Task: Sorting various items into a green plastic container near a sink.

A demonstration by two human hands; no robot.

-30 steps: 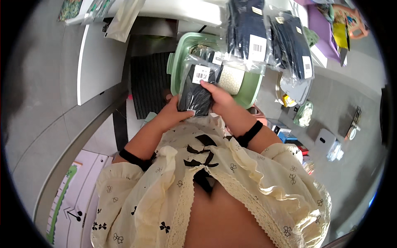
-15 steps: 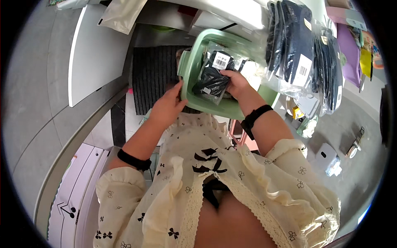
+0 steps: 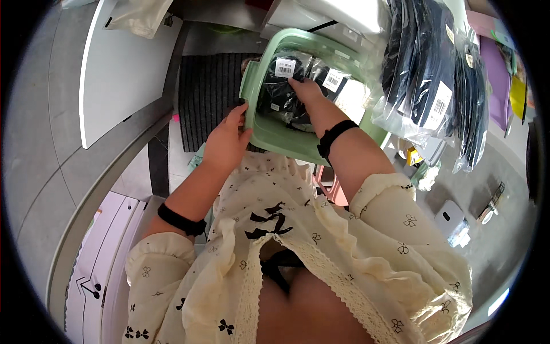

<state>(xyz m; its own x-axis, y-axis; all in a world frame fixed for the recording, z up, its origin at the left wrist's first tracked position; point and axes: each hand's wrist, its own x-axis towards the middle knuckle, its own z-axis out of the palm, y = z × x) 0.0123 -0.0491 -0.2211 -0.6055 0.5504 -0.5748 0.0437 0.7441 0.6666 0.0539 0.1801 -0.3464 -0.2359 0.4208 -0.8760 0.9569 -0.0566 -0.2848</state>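
A light green plastic bin (image 3: 257, 129) sits in front of me, holding clear plastic packs of folded dark cloth. My right hand (image 3: 307, 94) reaches inside, its fingers closed on the edge of the left bagged dark garment (image 3: 279, 92), which has a white label. A second bagged dark garment (image 3: 323, 73) lies beside it, partly covered by that hand. At the bin's left side, my left hand (image 3: 227, 137) grips the outer edge, its fingertips against the wall and rim. Part of the bin's right half is washed out by bright light.
Stacks of bagged dark garments (image 3: 421, 63) rise to the bin's right. A black ribbed mat (image 3: 200, 97) lies to its left, near a white panel (image 3: 120, 74). Lilac drawers (image 3: 94, 258) stand at lower left. A purple folder-like sheet (image 3: 494, 80) hangs far right.
My right hand and the bagged garment have shifted toward the bin's upper left, where the pack now lies flatter beside another. My left hand stays at the bin's side. The whole view has shifted slightly.
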